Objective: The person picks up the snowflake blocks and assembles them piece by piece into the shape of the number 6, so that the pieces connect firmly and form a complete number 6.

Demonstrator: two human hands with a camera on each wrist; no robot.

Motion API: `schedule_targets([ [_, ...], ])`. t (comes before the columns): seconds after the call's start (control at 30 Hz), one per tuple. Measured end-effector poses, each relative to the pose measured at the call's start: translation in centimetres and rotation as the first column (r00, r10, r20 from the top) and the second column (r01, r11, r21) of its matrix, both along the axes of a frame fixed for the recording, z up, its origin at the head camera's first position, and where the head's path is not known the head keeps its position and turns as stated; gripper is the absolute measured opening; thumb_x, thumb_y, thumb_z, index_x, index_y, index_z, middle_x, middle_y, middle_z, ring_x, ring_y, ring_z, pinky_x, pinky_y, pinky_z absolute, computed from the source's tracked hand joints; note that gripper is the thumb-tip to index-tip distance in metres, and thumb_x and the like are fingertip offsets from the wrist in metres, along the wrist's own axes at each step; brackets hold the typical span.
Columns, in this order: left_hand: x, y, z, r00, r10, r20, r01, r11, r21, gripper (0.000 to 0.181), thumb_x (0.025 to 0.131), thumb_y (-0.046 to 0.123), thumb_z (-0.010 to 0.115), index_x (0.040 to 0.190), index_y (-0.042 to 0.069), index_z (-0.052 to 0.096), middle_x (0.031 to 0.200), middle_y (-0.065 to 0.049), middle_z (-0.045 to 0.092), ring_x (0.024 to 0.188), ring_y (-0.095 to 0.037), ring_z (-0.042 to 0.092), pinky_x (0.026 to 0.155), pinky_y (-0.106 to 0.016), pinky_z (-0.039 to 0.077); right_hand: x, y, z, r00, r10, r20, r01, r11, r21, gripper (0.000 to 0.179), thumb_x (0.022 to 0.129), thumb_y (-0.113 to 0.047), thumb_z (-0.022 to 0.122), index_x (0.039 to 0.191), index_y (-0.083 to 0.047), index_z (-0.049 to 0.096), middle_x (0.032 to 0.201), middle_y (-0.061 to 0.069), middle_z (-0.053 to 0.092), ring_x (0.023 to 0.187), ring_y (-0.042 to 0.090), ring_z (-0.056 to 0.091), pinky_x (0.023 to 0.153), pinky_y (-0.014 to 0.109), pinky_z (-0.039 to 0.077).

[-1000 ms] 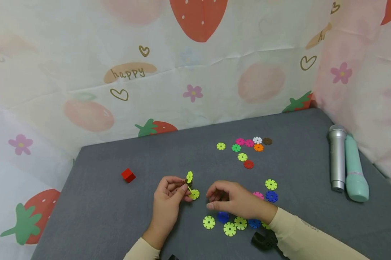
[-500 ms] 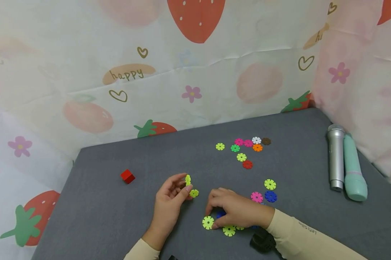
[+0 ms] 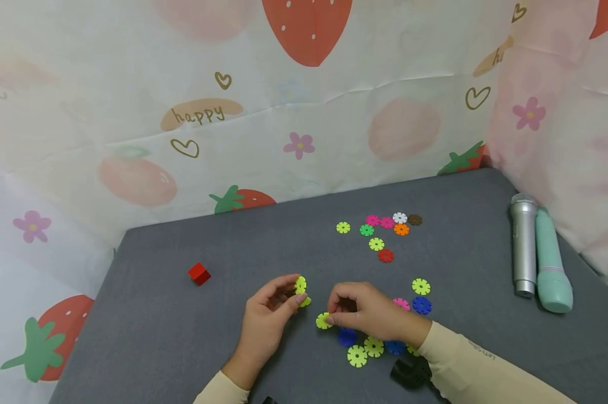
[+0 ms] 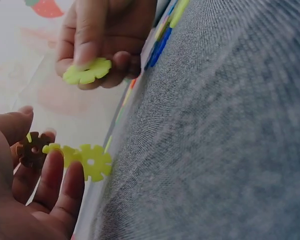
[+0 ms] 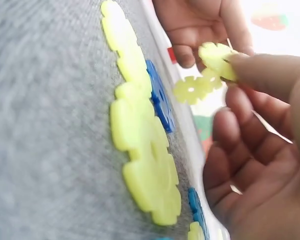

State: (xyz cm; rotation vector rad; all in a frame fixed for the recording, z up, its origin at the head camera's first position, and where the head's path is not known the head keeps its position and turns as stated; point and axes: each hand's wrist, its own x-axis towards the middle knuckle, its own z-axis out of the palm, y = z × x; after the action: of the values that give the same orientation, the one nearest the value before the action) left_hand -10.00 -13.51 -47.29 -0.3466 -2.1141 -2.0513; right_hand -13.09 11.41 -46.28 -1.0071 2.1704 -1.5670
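Observation:
My left hand (image 3: 268,317) holds a small chain of notched plastic discs above the grey table. In the left wrist view the chain shows a brown disc (image 4: 34,151) joined to yellow-green discs (image 4: 96,162). Facing it, my right hand (image 3: 372,308) pinches a single yellow-green disc (image 3: 323,321) between thumb and fingers, apart from the chain. Beneath and beside the right hand lie loose discs: a dark blue disc (image 3: 347,337), yellow-green discs (image 3: 357,356), a blue disc (image 3: 396,347) and a pink disc (image 3: 401,303) partly hidden by the hand.
Farther back lie several scattered discs, among them a red disc (image 3: 386,256) and an orange disc (image 3: 401,229). A red cube (image 3: 199,274) sits at the left. A silver microphone (image 3: 524,247) and a mint-green microphone (image 3: 553,264) lie at the right edge.
The right hand reached down to the near yellow-green disc, took it and lifted it off the table toward the left hand. The left hand has turned the chain.

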Motion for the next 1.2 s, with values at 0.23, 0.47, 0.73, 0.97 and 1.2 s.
schedule_targets([
  [0.23,0.22,0.11,0.28,1.000,-0.016,-0.025,0.014,0.998,-0.065,0.034,0.093,-0.002,0.085,0.126,0.003,0.077,0.110,-0.012,0.075,0.091,-0.022,0.070,0.078,-0.027,0.059,-0.01,0.16,0.46,0.985,-0.175,0.004,0.174,0.978,-0.111,0.008,0.104,-0.012,0.078,0.099,-0.015,0.072,0.092,-0.001,0.070,0.078,0.021,0.065,0.069,0.032,0.055],
  [0.47,0.37,0.28,0.47,0.998,-0.066,0.002,0.066,0.994,-0.093,0.035,0.093,0.001,0.087,0.127,0.006,0.079,0.110,-0.007,0.077,0.092,-0.023,0.071,0.079,-0.029,0.060,-0.07,0.35,0.71,0.973,-0.232,0.001,0.228,0.957,-0.180,0.008,0.104,-0.007,0.077,0.103,-0.014,0.073,0.095,0.002,0.070,0.077,0.024,0.063,0.068,0.032,0.055],
  [0.73,0.31,0.17,0.31,0.996,-0.084,-0.042,0.077,0.986,-0.145,0.035,0.092,0.002,0.088,0.127,0.005,0.079,0.114,-0.004,0.078,0.092,-0.024,0.072,0.078,-0.029,0.060,-0.06,0.34,0.77,0.972,-0.233,-0.036,0.222,0.956,-0.191,0.010,0.103,-0.005,0.077,0.103,-0.014,0.073,0.095,0.000,0.070,0.077,0.023,0.063,0.068,0.032,0.055],
  [0.97,0.30,0.19,0.24,0.992,-0.106,-0.062,0.095,0.984,-0.153,0.035,0.093,0.002,0.087,0.127,0.001,0.079,0.114,-0.005,0.077,0.091,-0.024,0.071,0.077,-0.028,0.059,0.04,0.28,0.79,0.971,-0.223,-0.089,0.204,0.961,-0.184,0.007,0.104,-0.006,0.076,0.104,-0.013,0.074,0.095,-0.003,0.070,0.077,0.022,0.064,0.068,0.032,0.055],
  [1.2,0.43,0.24,0.29,0.989,-0.122,-0.087,0.105,0.978,-0.180,0.035,0.093,0.003,0.087,0.126,0.000,0.079,0.114,-0.003,0.077,0.088,-0.024,0.069,0.077,-0.028,0.059,0.12,0.11,0.77,0.963,-0.232,-0.134,0.202,0.957,-0.208,0.013,0.103,-0.005,0.077,0.104,-0.017,0.077,0.095,-0.004,0.068,0.077,0.021,0.063,0.068,0.033,0.056],
])
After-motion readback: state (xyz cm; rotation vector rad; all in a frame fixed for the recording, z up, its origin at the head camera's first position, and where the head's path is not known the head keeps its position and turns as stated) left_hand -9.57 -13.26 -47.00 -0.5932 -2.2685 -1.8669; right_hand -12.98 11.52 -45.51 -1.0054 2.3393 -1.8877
